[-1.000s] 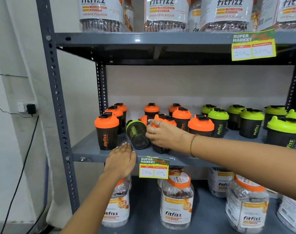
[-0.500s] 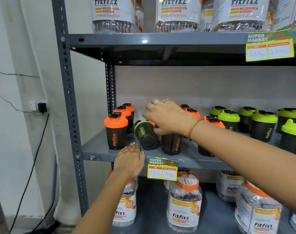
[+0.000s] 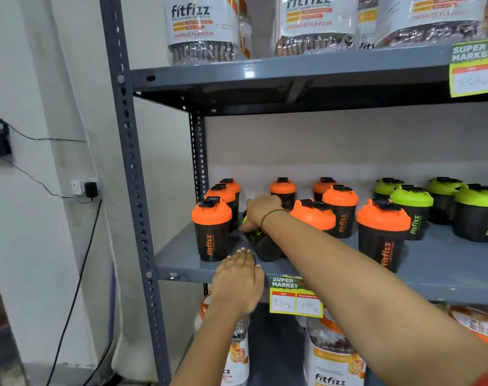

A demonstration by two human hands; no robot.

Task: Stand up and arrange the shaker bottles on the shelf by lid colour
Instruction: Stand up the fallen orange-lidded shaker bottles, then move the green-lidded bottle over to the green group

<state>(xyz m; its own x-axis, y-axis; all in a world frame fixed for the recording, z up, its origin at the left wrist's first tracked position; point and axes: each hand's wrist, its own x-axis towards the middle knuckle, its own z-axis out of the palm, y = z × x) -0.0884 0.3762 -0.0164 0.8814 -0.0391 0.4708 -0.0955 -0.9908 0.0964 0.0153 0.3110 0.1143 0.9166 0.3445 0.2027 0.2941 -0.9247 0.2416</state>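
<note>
Dark shaker bottles stand on the grey middle shelf (image 3: 446, 263). Several orange-lid bottles (image 3: 211, 228) fill its left half, and several green-lid bottles (image 3: 411, 211) stand to the right. One green-lid bottle (image 3: 266, 247) lies on its side among the orange ones, base towards me. My right hand (image 3: 260, 211) is closed over its lid end, and my forearm hides part of it. My left hand (image 3: 237, 280) lies flat, fingers apart, on the shelf's front edge just below that bottle.
Large fitfizz jars (image 3: 203, 29) stand on the shelf above and more jars (image 3: 334, 366) on the one below. A yellow price tag (image 3: 295, 298) hangs from the front edge. The grey upright post (image 3: 131, 162) stands at left, with a wall socket (image 3: 85, 186) and cables beyond.
My right hand left the top of an orange-lid bottle, which now stands upright, and came down left onto the lying green-lid bottle. The camera moved closer and left. My left hand stayed.
</note>
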